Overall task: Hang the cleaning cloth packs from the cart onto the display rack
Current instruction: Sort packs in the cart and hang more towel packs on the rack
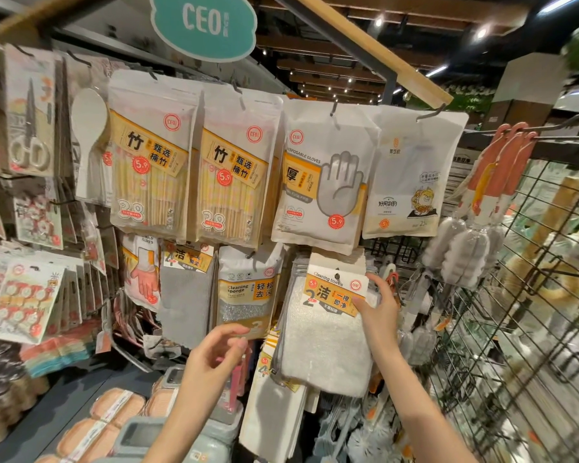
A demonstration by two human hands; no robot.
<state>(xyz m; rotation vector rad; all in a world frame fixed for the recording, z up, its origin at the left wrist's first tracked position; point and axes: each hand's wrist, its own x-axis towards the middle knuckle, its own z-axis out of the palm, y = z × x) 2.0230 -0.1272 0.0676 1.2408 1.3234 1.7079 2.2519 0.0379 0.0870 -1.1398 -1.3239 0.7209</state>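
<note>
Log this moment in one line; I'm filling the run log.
right hand: holds cleaning towels pack by header card, on hook | left hand: free, fingers loosely curled, below cleaning sponge pack

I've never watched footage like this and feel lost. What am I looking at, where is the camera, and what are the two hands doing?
There is no machine here: a person wears a camera on the head, looking forward and down at their own hands. They stand before a shop display rack hung with packs on hooks. The right hand pinches the card header of a cleaning towels pack that hangs at a hook. The left hand holds nothing; its fingers are relaxed just below a cleaning sponge pack. Above hang chopstick packs and a disposable gloves pack.
</note>
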